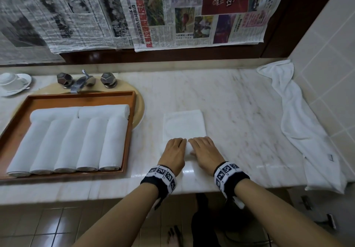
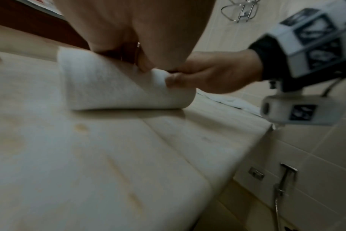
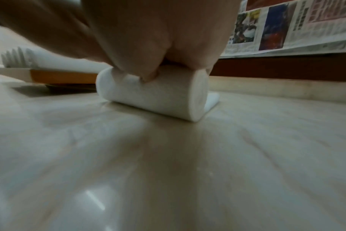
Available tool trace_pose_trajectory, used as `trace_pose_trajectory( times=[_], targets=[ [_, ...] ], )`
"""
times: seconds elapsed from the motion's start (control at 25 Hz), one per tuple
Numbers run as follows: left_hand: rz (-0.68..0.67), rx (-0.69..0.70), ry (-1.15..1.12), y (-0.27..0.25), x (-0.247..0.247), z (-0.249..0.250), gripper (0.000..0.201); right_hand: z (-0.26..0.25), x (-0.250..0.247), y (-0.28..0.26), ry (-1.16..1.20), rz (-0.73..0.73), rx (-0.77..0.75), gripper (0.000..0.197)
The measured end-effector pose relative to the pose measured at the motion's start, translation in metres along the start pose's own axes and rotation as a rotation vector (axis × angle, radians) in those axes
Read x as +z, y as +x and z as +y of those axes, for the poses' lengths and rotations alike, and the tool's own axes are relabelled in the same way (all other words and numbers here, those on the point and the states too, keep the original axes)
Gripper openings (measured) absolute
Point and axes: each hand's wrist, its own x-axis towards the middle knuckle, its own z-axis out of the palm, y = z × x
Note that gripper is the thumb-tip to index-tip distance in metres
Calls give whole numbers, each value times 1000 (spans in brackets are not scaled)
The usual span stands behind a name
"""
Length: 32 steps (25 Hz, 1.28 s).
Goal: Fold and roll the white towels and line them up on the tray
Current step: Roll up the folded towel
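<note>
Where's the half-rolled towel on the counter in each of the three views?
Head: the half-rolled towel lies lower centre, both hands on its near end.
Left wrist: upper centre, the right hand pinching it.
Right wrist: centre.
Shared landmark: the marble counter beneath it.

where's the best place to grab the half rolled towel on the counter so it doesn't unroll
Grip the rolled part of the half rolled towel from above, fingers curled over its far side and thumbs behind, as the left hand and right hand do now. The flat tail lies loose on the counter beyond, so holding the tail alone would likely let the roll open.
</note>
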Motion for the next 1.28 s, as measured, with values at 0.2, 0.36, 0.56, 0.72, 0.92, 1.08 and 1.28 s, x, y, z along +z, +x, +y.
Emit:
trace_pose_trajectory(
  times=[0.2, 0.36, 0.56, 0.72, 0.92, 1.08, 1.28],
  targets=[
    [145, 121, 3, -34, 20, 2, 67, -3, -18, 3, 146, -206, 11, 33],
    [34, 102, 31, -6, 8, -3, 46, -22, 12, -22, -52, 26, 56, 51],
    [26, 55, 70, 6, -1, -4, 44, -24, 18, -21, 5, 136, 96, 59],
    [184, 100, 118, -35, 15, -2, 66, -22, 10, -12, 122, 149, 156, 41],
    [186, 142, 53, -30, 22, -10, 58, -17, 3, -3, 127, 58, 154, 41],
    [80, 110, 52, 8, 0, -14, 43, -25, 7, -9, -65, 61, 133, 57],
    [18, 18, 93, 12, -7, -4, 50, -9, -14, 13, 45, -59, 108, 51]
  ],
)
